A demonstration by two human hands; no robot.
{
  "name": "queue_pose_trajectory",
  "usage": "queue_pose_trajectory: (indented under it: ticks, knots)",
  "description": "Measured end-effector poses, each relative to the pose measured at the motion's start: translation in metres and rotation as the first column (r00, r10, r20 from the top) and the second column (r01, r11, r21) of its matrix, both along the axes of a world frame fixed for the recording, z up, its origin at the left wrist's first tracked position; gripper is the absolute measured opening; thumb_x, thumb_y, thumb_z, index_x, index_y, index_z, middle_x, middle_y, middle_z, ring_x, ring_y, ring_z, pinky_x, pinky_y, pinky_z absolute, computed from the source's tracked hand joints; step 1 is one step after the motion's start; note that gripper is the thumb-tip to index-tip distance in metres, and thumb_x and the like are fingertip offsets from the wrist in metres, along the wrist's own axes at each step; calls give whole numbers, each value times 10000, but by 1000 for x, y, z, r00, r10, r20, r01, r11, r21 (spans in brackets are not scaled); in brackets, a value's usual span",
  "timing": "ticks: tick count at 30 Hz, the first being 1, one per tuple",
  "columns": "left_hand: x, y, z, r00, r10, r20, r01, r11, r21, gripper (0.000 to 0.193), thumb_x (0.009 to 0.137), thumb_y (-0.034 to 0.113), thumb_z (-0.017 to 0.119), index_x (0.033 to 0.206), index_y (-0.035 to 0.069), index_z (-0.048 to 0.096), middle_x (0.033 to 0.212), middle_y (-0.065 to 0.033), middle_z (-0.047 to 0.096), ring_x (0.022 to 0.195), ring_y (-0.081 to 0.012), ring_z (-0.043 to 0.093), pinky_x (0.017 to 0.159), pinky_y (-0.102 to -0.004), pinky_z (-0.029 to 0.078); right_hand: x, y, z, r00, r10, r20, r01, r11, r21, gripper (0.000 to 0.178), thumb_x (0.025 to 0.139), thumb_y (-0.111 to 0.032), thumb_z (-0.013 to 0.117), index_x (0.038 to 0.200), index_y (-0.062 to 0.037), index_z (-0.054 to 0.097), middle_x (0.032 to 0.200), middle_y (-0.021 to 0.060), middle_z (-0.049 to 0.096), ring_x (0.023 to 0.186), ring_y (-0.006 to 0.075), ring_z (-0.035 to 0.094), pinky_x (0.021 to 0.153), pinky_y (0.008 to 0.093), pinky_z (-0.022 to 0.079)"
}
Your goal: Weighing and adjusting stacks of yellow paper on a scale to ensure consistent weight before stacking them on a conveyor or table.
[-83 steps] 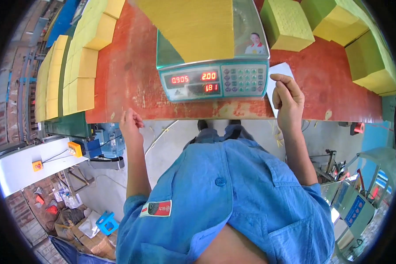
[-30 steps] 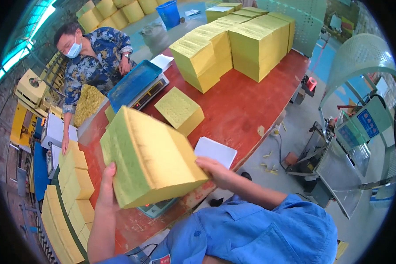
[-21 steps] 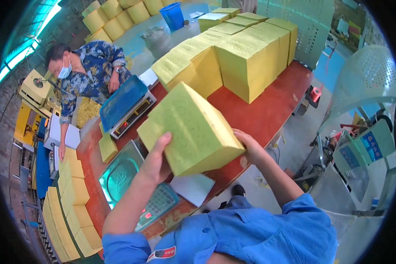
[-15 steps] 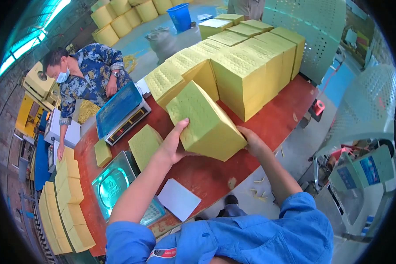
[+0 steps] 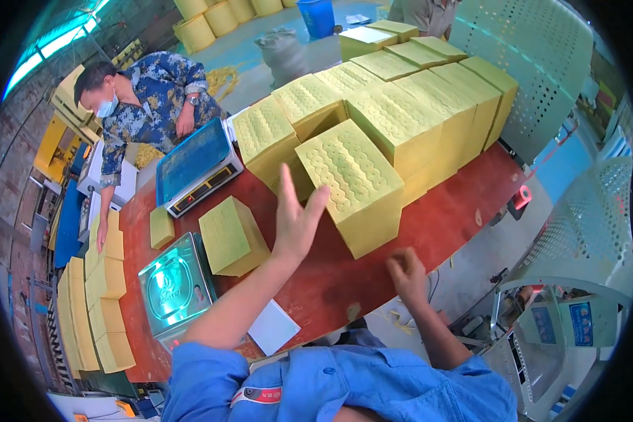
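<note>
A thick block of yellow paper point(image 5: 368, 211) with wavy cut patterns on top stands upright on the red table point(image 5: 316, 281), in front of a large group of similar blocks point(image 5: 429, 126). At the block's left side my left hand point(image 5: 297, 221) is open, thumb and forefinger spread, holding nothing. Just off the block's near right corner my right hand point(image 5: 406, 273) has its fingers curled in, with nothing seen in them. Another yellow paper block point(image 5: 232, 235) stands to the left of my left hand.
A steel-topped scale point(image 5: 172, 281) and a blue-topped scale point(image 5: 193, 162) stand on the left. White sheets point(image 5: 274, 328) lie by the near edge. A masked co-worker point(image 5: 151, 105) reaches to yellow stacks point(image 5: 105, 281) at far left. A perforated metal panel point(image 5: 524, 70) rises at the back right.
Both hands have let go of the yellow paper block, which was held tilted and now stands upright on the table by the group. My right hand has drawn back toward me.
</note>
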State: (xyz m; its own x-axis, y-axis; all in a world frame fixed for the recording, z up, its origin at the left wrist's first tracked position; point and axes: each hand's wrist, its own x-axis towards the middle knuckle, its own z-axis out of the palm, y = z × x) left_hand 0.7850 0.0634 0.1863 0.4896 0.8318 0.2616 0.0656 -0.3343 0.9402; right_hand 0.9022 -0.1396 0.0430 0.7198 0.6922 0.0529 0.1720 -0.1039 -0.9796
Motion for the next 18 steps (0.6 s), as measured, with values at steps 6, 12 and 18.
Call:
queue_pose_trajectory:
  ticks: [6,12,18]
  knots:
    - [-14,-25,9,894,-53,-444,382,607,697,980,730,350,816,1507,135,260,1560,-263,138,1431,-485,146,1139,-557,220,-10,28,9,965,165,203,-146,984,-106,130,812,-104,701,884,-11,646,846,144,646,729,264,656,659,349,524]
    - [-5,-1,-20,920,-66,-385,329,662,674,910,746,260,809,1483,121,293,1549,-224,198,1387,-476,263,1108,-533,320,6,57,-7,950,149,273,-136,988,-68,135,814,-115,700,902,-13,691,850,158,684,769,302,678,676,380,534]
    - [0,19,-23,948,-116,-295,293,674,678,917,713,236,811,1469,112,308,1506,-248,264,1386,-433,292,1145,-468,273,5,79,1,965,137,224,-92,975,-201,175,867,-122,660,995,-3,682,910,170,703,820,202,662,752,338,513]
